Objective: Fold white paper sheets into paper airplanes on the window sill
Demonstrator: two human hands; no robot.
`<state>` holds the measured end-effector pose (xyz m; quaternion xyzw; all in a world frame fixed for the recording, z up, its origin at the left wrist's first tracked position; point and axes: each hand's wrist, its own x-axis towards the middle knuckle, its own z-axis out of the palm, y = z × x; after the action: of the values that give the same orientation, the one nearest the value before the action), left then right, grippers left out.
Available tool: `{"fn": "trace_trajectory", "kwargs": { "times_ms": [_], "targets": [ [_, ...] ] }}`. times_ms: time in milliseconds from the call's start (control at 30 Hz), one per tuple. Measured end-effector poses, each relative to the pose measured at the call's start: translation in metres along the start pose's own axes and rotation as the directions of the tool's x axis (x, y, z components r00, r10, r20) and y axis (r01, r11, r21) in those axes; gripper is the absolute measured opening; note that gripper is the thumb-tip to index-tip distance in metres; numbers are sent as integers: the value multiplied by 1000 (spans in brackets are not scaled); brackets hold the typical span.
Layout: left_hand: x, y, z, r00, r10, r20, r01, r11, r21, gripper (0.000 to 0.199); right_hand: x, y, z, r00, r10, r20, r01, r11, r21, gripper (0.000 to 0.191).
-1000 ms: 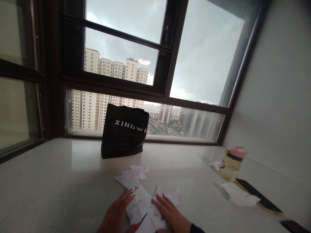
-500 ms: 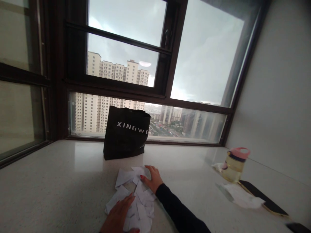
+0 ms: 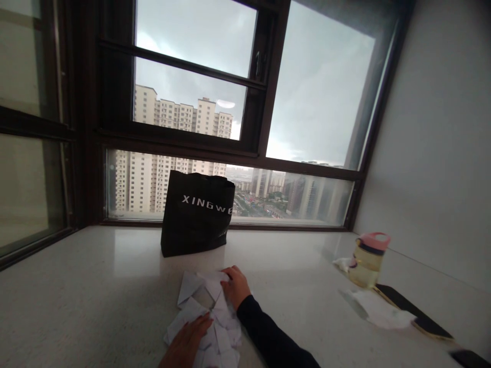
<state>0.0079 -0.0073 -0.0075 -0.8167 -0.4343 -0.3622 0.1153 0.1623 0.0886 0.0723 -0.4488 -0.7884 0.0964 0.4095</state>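
Observation:
Several folded white paper pieces (image 3: 220, 327) lie in an overlapping cluster on the pale countertop, with a small gap of bare surface among them. My left hand (image 3: 187, 340) rests on the near left part of the cluster, its fingers stretched out flat. At the far right edge, my right hand (image 3: 235, 286), in a dark sleeve, has its thumb and fingers bent around the side of a folded paper piece (image 3: 210, 282). The wrist of my left hand is cut off by the lower frame edge.
A black bag (image 3: 197, 214) with white lettering stands behind the papers, near the window. To the right are a bottle (image 3: 366, 263) with a pink lid, a crumpled tissue (image 3: 383, 309) and a dark phone-like slab (image 3: 414, 312). A white wall (image 3: 441, 153) bounds the right side.
My right hand's thumb and fingers have drawn closer together at the paper's edge. The far paper piece has shifted slightly, while my left hand stays flat. The view has moved a little.

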Motion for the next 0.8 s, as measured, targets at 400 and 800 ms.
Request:
{"fn": "trace_trajectory", "kwargs": {
  "times_ms": [400,800],
  "targets": [
    [9,11,-14,981,-103,-164,87,991,-102,41,-74,-33,-38,896,-443,1,443,896,20,21],
    [12,-14,-31,930,-277,-241,308,946,102,39,-81,-5,-33,914,-371,165,390,915,-103,63]
  ]
}}
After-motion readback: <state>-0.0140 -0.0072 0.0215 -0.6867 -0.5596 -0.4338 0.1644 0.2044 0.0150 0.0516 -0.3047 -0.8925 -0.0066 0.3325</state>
